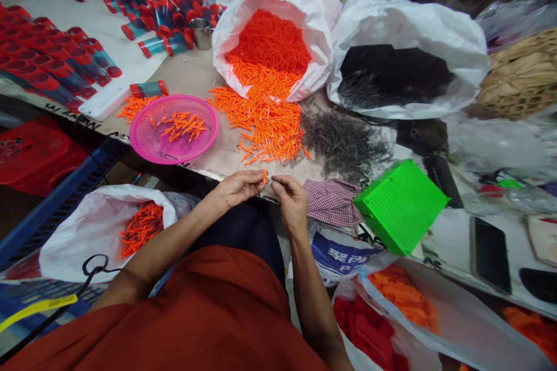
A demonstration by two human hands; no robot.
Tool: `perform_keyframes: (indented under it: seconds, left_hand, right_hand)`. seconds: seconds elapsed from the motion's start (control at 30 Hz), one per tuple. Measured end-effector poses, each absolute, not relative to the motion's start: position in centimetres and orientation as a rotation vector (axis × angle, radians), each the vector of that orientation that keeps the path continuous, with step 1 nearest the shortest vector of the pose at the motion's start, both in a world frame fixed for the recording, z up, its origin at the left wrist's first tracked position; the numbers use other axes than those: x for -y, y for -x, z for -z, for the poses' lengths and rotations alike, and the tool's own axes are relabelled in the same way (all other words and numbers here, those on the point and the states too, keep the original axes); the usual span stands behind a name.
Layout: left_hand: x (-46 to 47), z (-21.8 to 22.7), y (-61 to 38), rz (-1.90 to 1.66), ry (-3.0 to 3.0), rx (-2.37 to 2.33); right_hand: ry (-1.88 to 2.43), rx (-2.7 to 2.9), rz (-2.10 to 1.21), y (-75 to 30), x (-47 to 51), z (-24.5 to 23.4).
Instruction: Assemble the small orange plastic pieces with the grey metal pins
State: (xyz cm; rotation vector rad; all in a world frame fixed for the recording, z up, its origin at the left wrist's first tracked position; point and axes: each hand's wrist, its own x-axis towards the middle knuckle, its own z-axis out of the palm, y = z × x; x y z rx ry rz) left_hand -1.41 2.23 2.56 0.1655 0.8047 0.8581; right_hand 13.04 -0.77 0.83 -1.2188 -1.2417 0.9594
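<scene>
My left hand point(240, 188) is closed in a pinch on a small, slim orange plastic piece point(264, 177), held upright at the table's front edge. Just to its right, my right hand point(292, 202) is also pinched, thumb against fingers. Whatever its tips hold is too small to make out. Beyond both hands lies a loose pile of the same orange pieces point(274, 133), spilling from a white sack point(315, 6). A heap of thin dark plastic pins point(348, 142) lies to the right. On the left, a pink basket point(174, 153) contains more orange pieces with dark bits among them.
A second white sack point(465, 40) holds dark pieces. A green perforated basket point(402, 206) rests on a checked cloth point(333, 202) at right, near a phone point(489, 255). Red-capped tubes point(56, 64) crowd the left. Below, an open white bag point(87, 232) contains orange-and-dark pieces.
</scene>
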Motion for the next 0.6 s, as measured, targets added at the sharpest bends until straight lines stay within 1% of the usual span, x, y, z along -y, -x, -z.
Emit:
perform_keyframes:
  seconds: [0.1,0.4,0.6]
  left_hand:
    - [-2.28,-2.62,1.22,-0.848,-0.119,-0.848]
    - [-2.28,-3.13,0.97,-0.861,-0.021,-0.908]
    - [-1.92,-2.98,0.93,-0.877,-0.113,-0.925]
  right_hand:
    - [1.229,1.273,-0.945,-13.04,0.91,-1.24]
    - [1.257,1.218,-1.072,-12.87,0.87,-0.97]
    - [1.265,1.303,-1.021,-13.07,0.88,-1.32]
